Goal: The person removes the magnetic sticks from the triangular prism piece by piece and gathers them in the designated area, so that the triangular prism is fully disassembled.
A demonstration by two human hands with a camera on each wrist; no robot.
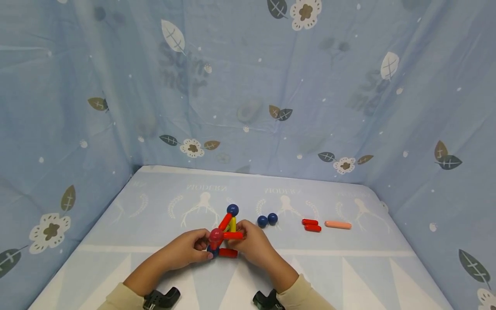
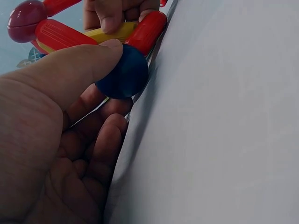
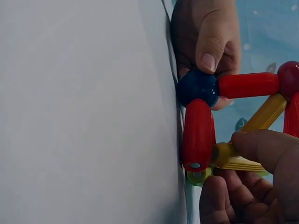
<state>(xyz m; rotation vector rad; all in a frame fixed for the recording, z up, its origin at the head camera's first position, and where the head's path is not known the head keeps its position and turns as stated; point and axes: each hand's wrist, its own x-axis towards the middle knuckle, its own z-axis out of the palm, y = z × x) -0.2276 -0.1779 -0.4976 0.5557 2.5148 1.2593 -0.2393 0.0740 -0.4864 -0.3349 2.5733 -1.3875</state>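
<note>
The stick-and-ball model [image 1: 227, 235] sits just left of the lower middle of the head frame, between your two hands. Your left grip [image 1: 190, 247] is closed on its lower blue ball [image 2: 125, 77], thumb laid over the top. Your right grip [image 1: 249, 242] pinches a yellow rod [image 3: 225, 153] at the model's other side. Nearest you, a lower red rod [image 3: 197, 133] juts from that blue ball, its metal tip showing. A red ball [image 1: 216, 235] sits above, and an upper blue ball [image 1: 232, 210] tops the model's far end.

Just right of centre you have two loose blue balls [image 1: 273, 218] side by side; farther right, two loose red rods [image 1: 313, 228], then an orange rod [image 1: 338, 224], all on the patterned surface [image 1: 333, 284]. Blue printed cloth [image 1: 248, 82] fills the frame's upper half.
</note>
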